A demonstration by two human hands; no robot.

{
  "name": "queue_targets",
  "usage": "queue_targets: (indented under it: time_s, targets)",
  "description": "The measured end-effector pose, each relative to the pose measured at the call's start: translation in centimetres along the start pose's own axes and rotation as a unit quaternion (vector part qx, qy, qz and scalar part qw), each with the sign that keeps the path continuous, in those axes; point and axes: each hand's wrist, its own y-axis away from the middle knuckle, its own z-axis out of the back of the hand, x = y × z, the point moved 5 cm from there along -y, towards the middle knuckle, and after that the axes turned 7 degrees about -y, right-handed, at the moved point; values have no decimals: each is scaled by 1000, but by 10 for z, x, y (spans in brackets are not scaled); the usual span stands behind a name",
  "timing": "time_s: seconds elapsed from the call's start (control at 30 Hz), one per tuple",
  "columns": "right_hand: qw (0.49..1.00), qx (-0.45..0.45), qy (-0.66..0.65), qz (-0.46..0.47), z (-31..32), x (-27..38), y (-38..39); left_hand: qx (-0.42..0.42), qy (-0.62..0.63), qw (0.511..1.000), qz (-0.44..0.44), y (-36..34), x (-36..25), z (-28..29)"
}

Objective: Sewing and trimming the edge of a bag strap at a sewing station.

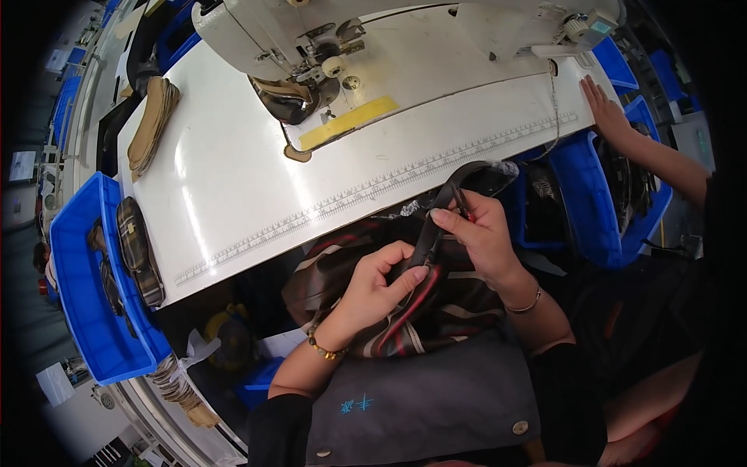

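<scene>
Both my hands are closed on a long black strap [426,243] in front of the table's near edge. My left hand [377,284] pinches its lower part between thumb and fingers. Higher up, my right hand [484,237] grips the same strap, whose upper end curves over to the right. A slim dark piece with a reddish edge [464,204] shows by the right fingers; its kind is unclear. Beneath the hands, brown, black, red and cream striped fabric [459,300] lies bunched over my lap. How the strap joins the fabric is hidden.
A sewing machine [257,35] stands on the white table [226,210], with a dark rounded piece [288,101] beside its needle area. Tan pieces [152,124] lie left. Blue bins flank the table, left [89,311] and right [583,187]. Another person's hand [607,113] rests at the right edge.
</scene>
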Motion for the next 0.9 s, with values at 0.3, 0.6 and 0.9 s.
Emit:
queue_targets:
  time_s: [0.3,0.6,0.9]
  targets:
    - [999,5,31,26,0,2,-2,-12,-24,1000,-4,-1,2,0]
    - [945,-20,247,212,-4,23,0,73,363,919,134,6,25,-14]
    - [906,159,367,142,-13,26,-3,180,550,808,113,11,29,-24]
